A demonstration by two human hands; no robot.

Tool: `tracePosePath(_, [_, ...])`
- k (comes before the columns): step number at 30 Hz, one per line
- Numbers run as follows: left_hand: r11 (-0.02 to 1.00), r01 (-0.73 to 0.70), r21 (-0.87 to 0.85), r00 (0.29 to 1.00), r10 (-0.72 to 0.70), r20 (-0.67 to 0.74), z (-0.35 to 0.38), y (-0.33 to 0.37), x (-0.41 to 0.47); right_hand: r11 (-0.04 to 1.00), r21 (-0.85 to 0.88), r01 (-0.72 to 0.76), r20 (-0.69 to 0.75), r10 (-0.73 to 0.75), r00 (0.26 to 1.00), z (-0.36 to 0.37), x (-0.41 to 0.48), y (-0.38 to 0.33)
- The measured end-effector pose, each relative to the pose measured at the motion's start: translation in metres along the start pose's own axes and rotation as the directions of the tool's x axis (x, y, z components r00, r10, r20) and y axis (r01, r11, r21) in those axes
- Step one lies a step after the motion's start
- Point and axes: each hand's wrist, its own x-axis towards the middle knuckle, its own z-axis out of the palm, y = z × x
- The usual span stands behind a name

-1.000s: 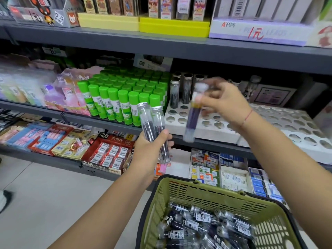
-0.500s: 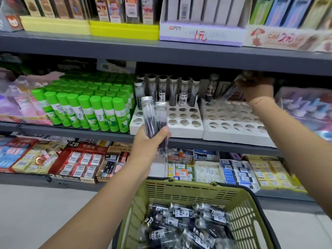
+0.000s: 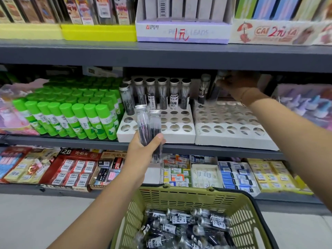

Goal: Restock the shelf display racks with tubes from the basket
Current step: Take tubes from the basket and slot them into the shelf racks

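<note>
While the left hand curls its fingers and thumb round a pair of tubes held upright in front of the left rack, the right hand reaches deep under the upper shelf, fingers closed on the top of a clear tube at the back of the right rack; that tube is blurred, so whether its foot sits in a hole cannot be told. Headroom there is slim, with the knuckles just beneath the shelf's underside. Both white racks stand side by side, their front edges at the lip of the middle shelf. Standing tubes fill the left rack's back row, another leans at its left edge, and the rows of holes nearer the front lie open. A lone tube stands at the right rack's back left corner, with open holes across most of that rack. Green glue sticks crowd against the left rack's left side. Below, the green basket holds a heap of labelled tubes, its far rim near the bottom shelf. Overhead, a white box reads "PENCIL LEADS" with "1元" handwritten in red; its neighbour shows "CAI" and "2元". On the bottom shelf, a red carton is marked "2B".
</note>
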Motion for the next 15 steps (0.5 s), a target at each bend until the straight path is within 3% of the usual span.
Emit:
tracePosePath(5, [0.999, -0.018, -0.033, 1.000, 0.018, 0.012, 0.001, 0.000, 0.002, 0.997, -0.072, 0.021, -0.003, -0.021, 1.000, 0.002, 0.003, 0.001])
tracePosePath(8, [0.999, -0.020, -0.032, 1.000, 0.020, 0.024, 0.001, -0.001, 0.001, 0.999, -0.036, -0.023, -0.005, 0.023, 1.000, 0.005, 0.005, 0.001])
tracePosePath(15, [0.999, -0.014, -0.049, 0.999, 0.016, 0.042, 0.001, 0.001, -0.001, 0.998, 0.019, 0.060, -0.034, -0.059, 0.998, 0.016, -0.001, 0.002])
